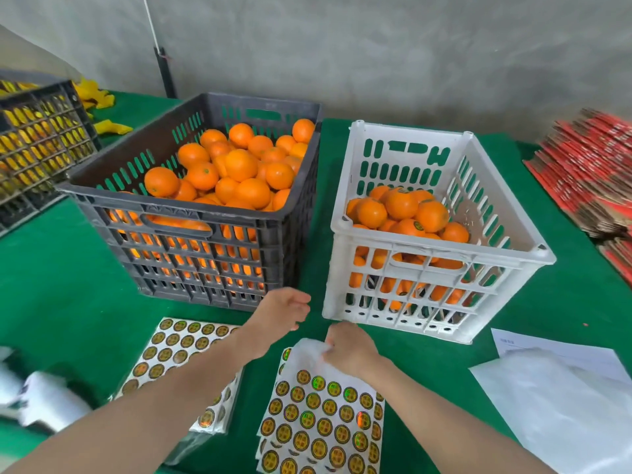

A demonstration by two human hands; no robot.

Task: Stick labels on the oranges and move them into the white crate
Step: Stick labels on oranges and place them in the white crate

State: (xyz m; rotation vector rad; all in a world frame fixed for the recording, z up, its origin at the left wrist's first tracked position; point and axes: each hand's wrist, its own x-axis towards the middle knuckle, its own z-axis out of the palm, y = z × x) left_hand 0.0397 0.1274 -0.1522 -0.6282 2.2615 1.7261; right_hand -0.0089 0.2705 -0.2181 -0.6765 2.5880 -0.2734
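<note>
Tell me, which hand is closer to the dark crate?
Left. The left hand hovers just before the near right corner of the dark crate; the right hand is farther off, by the white crate, pinching a label sheet.

The white crate (410, 134) is smooth, slightly glossy plastic; the grey crate (143, 138) left of it is duller plastic. Both stand on matt green felt-like cloth (51, 268). In front of the white crate, label sheets (321, 415) shine with holographic foil.
</note>
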